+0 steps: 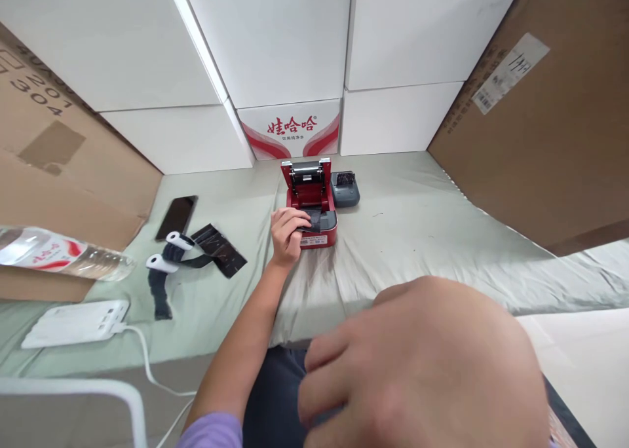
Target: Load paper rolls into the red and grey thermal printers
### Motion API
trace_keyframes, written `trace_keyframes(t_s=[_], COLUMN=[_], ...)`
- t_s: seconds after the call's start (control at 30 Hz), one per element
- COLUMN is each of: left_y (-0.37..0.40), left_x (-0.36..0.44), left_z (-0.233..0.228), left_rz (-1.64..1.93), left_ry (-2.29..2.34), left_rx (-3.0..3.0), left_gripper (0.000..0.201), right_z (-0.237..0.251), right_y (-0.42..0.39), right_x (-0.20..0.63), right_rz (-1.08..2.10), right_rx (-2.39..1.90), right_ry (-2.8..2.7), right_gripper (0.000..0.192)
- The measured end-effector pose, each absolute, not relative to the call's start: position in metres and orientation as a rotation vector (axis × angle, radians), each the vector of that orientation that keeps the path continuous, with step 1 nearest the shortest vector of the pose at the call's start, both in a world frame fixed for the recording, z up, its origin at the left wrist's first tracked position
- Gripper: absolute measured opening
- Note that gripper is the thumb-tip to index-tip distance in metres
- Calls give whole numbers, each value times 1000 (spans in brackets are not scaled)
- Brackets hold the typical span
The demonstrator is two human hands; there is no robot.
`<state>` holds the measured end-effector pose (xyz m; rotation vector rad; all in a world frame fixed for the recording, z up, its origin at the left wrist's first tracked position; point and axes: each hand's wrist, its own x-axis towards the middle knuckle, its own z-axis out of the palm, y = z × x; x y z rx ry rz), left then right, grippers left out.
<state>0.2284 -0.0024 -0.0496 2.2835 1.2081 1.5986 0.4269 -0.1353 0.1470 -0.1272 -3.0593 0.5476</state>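
A small red label printer stands on the cloth with its lid raised. My left hand rests at its near left side, fingers closed on a thin black film strip lying over the printer's opening. Close to the camera, my right hand looms large and slightly blurred. Its fingers curl inward, and whatever they may hold is hidden. Left of the printer lie two white spools with black ribbon and a wider piece of glossy black film.
A grey device sits right behind the printer. To the left are a phone, a water bottle and a white power bank with a cable. White boxes and brown cartons wall in the surface.
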Motion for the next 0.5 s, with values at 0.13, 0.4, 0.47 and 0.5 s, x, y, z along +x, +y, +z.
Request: trace_keyframes(t_s=[0.13, 0.4, 0.47, 0.5], left_y=[-5, -6, -6, -6], left_x=[232, 233, 233, 233], left_z=[-53, -53, -54, -54], left_rz=[1643, 1576, 1611, 1629], left_ry=[1251, 1361, 1346, 1334], left_rx=[2232, 2203, 2222, 2236], left_gripper=[39, 33, 34, 35], right_z=[171, 181, 175, 174], right_y=[-138, -163, -158, -154], right_x=[413, 409, 416, 420], right_rz=[805, 706, 622, 585], right_rx=[-184, -491, -404, -372], right_ry=[-2726, -2507, -2557, -2599], right_gripper=[8, 12, 11, 11])
